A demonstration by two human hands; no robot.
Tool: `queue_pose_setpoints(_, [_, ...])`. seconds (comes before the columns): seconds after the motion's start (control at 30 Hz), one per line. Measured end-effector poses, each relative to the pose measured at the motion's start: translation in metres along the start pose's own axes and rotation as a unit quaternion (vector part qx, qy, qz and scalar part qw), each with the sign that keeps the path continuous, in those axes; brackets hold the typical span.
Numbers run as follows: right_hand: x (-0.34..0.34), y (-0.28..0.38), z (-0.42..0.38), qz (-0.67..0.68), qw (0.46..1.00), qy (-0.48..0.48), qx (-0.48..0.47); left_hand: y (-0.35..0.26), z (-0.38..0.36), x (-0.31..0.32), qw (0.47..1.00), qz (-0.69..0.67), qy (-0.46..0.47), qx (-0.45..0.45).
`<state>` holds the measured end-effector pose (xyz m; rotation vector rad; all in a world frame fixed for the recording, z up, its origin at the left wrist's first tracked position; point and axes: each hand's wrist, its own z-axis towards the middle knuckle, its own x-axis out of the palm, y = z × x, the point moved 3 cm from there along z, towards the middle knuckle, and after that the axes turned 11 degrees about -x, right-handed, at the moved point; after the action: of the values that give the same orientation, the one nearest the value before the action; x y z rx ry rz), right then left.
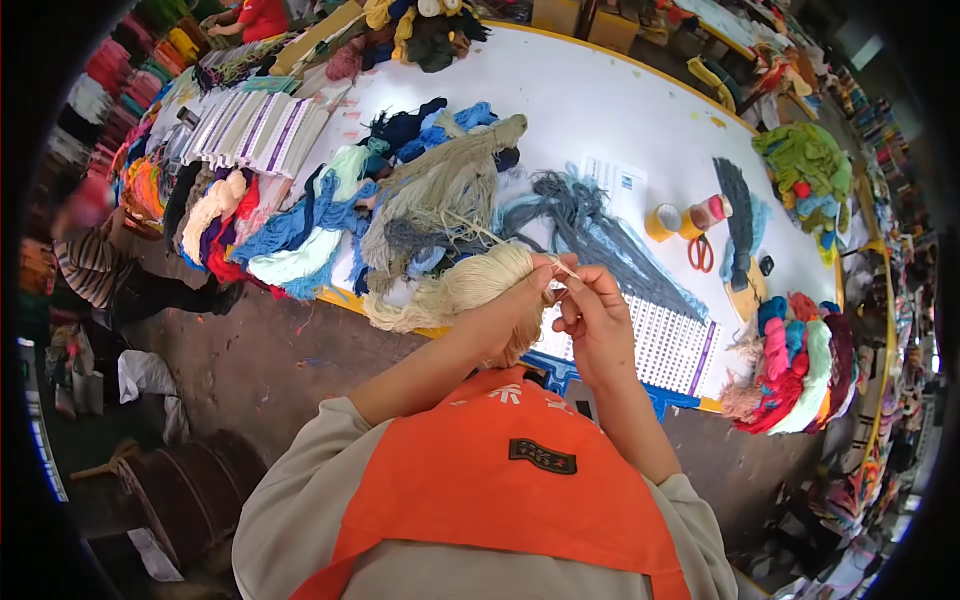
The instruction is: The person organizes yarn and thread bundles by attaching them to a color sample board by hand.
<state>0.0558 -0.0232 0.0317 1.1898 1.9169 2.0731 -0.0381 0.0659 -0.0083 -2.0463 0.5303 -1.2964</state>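
Note:
A thick hank of cream yarn [478,282] hangs over the table's front edge, with my left hand [526,300] closed round its upper end. Close beside it, my right hand [600,312] pinches thin cream strands between thumb and fingers. The fingertips of both hands nearly meet there. Under and beyond the hands lies a white card with rows of holes [662,348]. Slate-blue yarn [598,228] spreads across the table just past my hands. To the left, a grey-beige hank [430,190] rests on a heap of blue and mint yarn.
Orange-handled scissors [700,254] lie near yellow spools [662,222] on the white table [590,95]. Multicoloured hanks [800,365] sit at the right corner, green yarn [805,165] behind. Striped cards [255,130] are stacked at left. A person in striped clothing [90,270] stands at far left.

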Motion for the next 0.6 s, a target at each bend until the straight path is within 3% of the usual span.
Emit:
queue_pose_setpoints(0.2, [-0.005,-0.002,0.007,-0.045,0.998,0.005,0.049,-0.006,0.008,0.012,1.000,0.012,0.007,0.000])
queue_pose_setpoints(0.37, [-0.016,-0.005,0.020,-0.074,0.997,0.003,0.022,-0.003,0.022,0.011,0.998,-0.027,0.015,-0.048])
queue_pose_setpoints(0.43, [-0.021,-0.007,0.026,0.057,0.997,0.004,0.047,-0.001,0.029,0.006,0.996,-0.050,-0.004,-0.072])
queue_pose_setpoints(0.53, [-0.028,0.005,0.028,0.135,0.983,0.039,0.119,-0.017,0.041,-0.008,0.987,0.137,-0.034,0.081])
queue_pose_setpoints(0.6, [-0.054,0.007,0.024,0.060,0.978,0.101,0.171,-0.032,0.032,-0.043,0.990,0.140,-0.009,-0.024])
